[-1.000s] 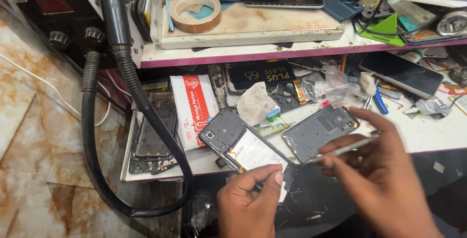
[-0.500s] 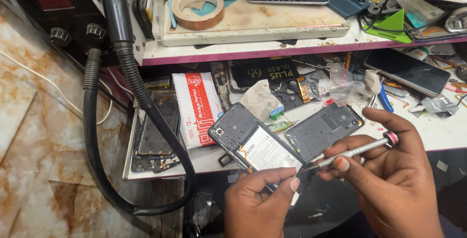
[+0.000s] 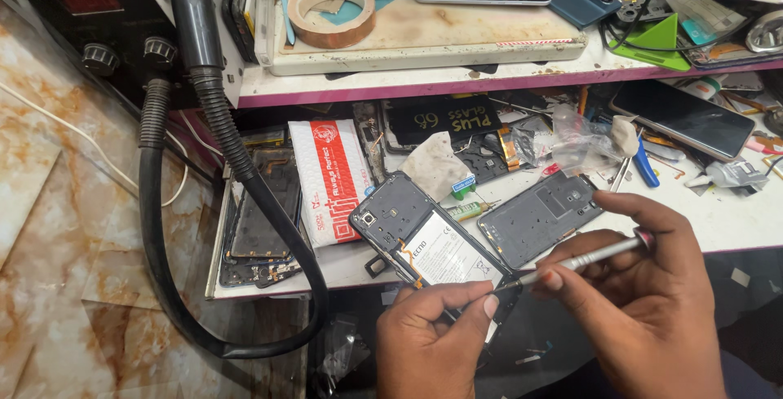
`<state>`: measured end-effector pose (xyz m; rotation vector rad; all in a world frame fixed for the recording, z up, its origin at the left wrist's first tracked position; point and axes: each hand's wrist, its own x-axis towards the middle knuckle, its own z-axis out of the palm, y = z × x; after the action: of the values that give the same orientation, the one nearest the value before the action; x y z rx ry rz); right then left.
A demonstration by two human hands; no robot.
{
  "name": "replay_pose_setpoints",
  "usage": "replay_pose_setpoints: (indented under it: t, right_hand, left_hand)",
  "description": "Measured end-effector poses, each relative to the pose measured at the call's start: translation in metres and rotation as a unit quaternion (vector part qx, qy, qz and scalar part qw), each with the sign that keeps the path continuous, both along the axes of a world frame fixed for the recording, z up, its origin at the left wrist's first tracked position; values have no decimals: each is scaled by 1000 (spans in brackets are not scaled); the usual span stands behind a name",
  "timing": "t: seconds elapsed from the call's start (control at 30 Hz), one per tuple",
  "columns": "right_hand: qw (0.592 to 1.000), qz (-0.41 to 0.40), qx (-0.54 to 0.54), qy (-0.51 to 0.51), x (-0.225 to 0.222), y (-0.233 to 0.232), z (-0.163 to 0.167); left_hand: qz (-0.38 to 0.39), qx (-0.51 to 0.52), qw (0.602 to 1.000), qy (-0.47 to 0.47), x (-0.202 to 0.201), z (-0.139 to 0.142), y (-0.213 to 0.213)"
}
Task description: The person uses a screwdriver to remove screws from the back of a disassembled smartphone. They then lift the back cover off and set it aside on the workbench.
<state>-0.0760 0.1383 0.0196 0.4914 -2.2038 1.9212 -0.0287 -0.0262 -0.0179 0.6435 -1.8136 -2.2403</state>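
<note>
Opened phone (image 3: 424, 240) lies tilted at the bench's near edge, camera end up-left, its long axis running down-right toward the left hand (image 3: 436, 342), whose fingers pinch its lower end. Light, stiff and fragile (battery bared), it seems best held by the rim; the right hand (image 3: 644, 301) is closed around a slim screwdriver (image 3: 583, 259).

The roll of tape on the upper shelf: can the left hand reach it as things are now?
Probably not at once: the left hand holds the opened phone. The roll of tape lies uncovered on the tray, with nothing blocking it.
</note>
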Motion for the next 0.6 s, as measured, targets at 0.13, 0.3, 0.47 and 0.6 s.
replay_pose_setpoints:
  t: [0.13, 0.3, 0.47, 0.6]
  right_hand:
    - [995, 78, -63, -29, 0, -2, 7]
    - [997, 40, -62, 2, 8, -7, 11]
    - [998, -20, -9, 57, 15, -5, 12]
    - [998, 21, -22, 54, 15, -4, 11]
  left_hand:
    - [-17, 37, 999, 19, 1, -2, 1]
    - [-47, 156, 974, 158, 2, -4, 4]
    - [6, 176, 979, 101, 1, -5, 3]
    - [14, 153, 985, 83, 0, -3, 1]
